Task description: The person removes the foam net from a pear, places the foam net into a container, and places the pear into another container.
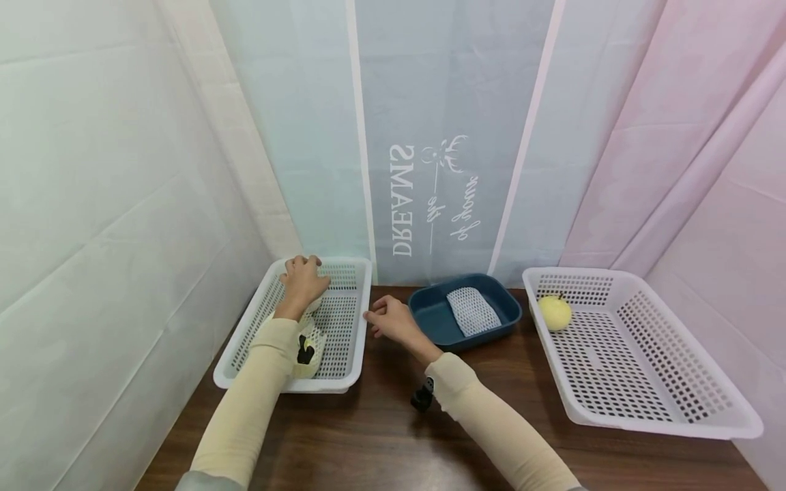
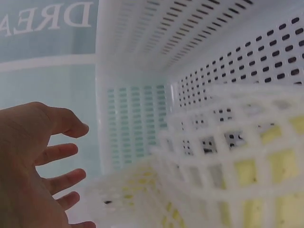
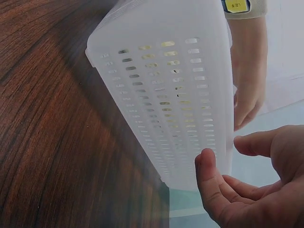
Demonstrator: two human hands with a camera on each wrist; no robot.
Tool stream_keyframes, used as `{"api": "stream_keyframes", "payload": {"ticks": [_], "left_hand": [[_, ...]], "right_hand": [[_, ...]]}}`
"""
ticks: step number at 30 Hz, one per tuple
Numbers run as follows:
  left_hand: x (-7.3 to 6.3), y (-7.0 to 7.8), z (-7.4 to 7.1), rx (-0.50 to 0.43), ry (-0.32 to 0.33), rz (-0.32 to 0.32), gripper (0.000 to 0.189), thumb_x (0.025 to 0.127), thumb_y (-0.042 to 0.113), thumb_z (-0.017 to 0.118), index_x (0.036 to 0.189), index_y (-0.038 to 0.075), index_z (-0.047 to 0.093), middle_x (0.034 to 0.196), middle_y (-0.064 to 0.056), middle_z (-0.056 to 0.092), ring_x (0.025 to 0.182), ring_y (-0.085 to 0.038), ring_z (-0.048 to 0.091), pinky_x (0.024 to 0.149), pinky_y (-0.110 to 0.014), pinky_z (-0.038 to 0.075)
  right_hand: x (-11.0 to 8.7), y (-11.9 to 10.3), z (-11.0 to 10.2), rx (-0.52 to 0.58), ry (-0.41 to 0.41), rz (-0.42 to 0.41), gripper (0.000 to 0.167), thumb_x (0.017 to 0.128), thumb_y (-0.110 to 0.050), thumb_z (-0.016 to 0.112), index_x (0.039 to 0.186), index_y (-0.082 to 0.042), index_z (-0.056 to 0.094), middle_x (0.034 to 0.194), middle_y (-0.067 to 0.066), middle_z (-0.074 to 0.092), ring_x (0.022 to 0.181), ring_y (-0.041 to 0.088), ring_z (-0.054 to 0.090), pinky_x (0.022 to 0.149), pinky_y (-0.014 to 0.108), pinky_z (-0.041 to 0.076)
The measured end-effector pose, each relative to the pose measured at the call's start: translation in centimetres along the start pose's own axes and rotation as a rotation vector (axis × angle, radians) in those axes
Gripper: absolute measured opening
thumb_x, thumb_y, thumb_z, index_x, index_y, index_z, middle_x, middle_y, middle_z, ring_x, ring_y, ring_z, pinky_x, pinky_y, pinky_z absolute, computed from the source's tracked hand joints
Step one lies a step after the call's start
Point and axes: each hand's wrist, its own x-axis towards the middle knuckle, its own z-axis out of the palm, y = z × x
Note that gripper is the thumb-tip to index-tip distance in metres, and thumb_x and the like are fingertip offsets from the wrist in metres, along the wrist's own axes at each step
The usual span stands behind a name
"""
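My left hand (image 1: 302, 281) hovers over the left white basket (image 1: 362, 320), its fingers spread and holding nothing in the left wrist view. Below that wrist lie yellow fruits in white foam nets, one netted fruit (image 2: 256, 171) large in the left wrist view and another netted fruit (image 2: 137, 194) beyond it. My forearm partly covers them in the head view. My right hand (image 1: 396, 320) is at the basket's right rim, thumb and fingers apart, with the fingertips close to the wall (image 3: 190, 95).
A dark blue tray (image 1: 432, 320) with a white foam net (image 1: 473, 311) stands right of my right hand. Farther right is another white basket (image 1: 638, 426) holding a bare yellow pear (image 1: 555, 313). Fabric (image 1: 454, 82) hangs behind the brown table (image 1: 368, 443).
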Motion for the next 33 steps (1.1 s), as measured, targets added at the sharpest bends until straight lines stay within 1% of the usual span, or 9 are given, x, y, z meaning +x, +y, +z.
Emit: {"api": "stream_keyframes", "payload": {"ticks": [7,11,14,18,22,25,29,33], "left_hand": [[0.5,-1.3,0.1,-0.011,-0.035,-0.066,0.064,0.102,0.025,0.062,0.156,-0.002,0.041,0.158,-0.034,0.03,0.148,-0.053,0.023,0.115,-0.075,0.027],[0.6,-1.9,0.1,-0.02,-0.068,-0.105,0.071,0.103,0.027,0.06,0.162,-0.002,0.031,0.162,-0.036,0.023,0.152,-0.055,0.02,0.117,-0.074,0.03],[0.6,-2.2,0.2,-0.029,-0.089,-0.127,0.074,0.105,0.027,0.06,0.164,-0.003,0.026,0.165,-0.037,0.019,0.154,-0.057,0.017,0.117,-0.072,0.032],[0.7,-2.6,0.4,-0.041,-0.104,-0.141,0.076,0.105,0.026,0.063,0.163,-0.005,0.025,0.166,-0.039,0.016,0.154,-0.06,0.017,0.117,-0.071,0.033],[0.8,-3.1,0.6,-0.029,-0.125,-0.147,0.077,0.105,0.026,0.062,0.163,-0.007,0.024,0.165,-0.041,0.016,0.152,-0.062,0.019,0.119,-0.07,0.033],[0.8,-3.2,0.7,-0.029,-0.142,-0.154,0.078,0.105,0.025,0.061,0.164,-0.008,0.022,0.165,-0.042,0.013,0.152,-0.064,0.018,0.119,-0.07,0.032],[0.6,-3.4,0.7,-0.039,-0.147,-0.166,0.08,0.103,0.022,0.06,0.165,-0.009,0.02,0.166,-0.043,0.01,0.152,-0.065,0.018,0.12,-0.071,0.031],[0.5,-3.6,0.8,-0.054,-0.137,-0.184,0.076,0.102,0.021,0.06,0.164,-0.007,0.025,0.162,-0.044,0.016,0.15,-0.064,0.024,0.119,-0.07,0.034]], "right_hand": [[0.2,-0.1,0.3,0.036,0.01,0.005,0.034,0.104,-0.022,0.069,0.125,0.004,0.063,0.111,0.021,0.076,0.081,0.03,0.078,0.082,0.053,0.064],[0.3,-0.2,0.5,0.04,0.017,0.001,0.032,0.103,-0.021,0.07,0.123,0.004,0.064,0.108,0.02,0.077,0.079,0.03,0.078,0.08,0.051,0.065],[0.3,-0.3,0.6,0.042,0.021,-0.001,0.03,0.103,-0.02,0.07,0.121,0.004,0.064,0.105,0.019,0.077,0.077,0.028,0.078,0.079,0.052,0.065],[0.4,-0.3,0.7,0.05,0.028,0.001,0.028,0.103,-0.019,0.07,0.119,0.003,0.065,0.102,0.018,0.078,0.072,0.022,0.075,0.079,0.052,0.065],[0.5,-0.1,0.9,0.063,0.03,0.013,0.028,0.102,-0.018,0.071,0.119,0.004,0.065,0.101,0.017,0.078,0.069,0.019,0.074,0.073,0.046,0.065],[0.6,-0.1,0.9,0.071,0.031,0.02,0.029,0.101,-0.017,0.072,0.12,0.004,0.065,0.101,0.017,0.078,0.068,0.018,0.073,0.069,0.04,0.065],[0.7,-0.2,0.9,0.09,0.026,0.033,0.03,0.101,-0.015,0.072,0.121,0.006,0.064,0.101,0.018,0.078,0.068,0.017,0.073,0.066,0.035,0.064],[0.7,-0.4,0.8,0.121,0.02,0.046,0.03,0.101,-0.013,0.072,0.121,0.007,0.064,0.102,0.02,0.078,0.067,0.017,0.073,0.064,0.032,0.064]]}}
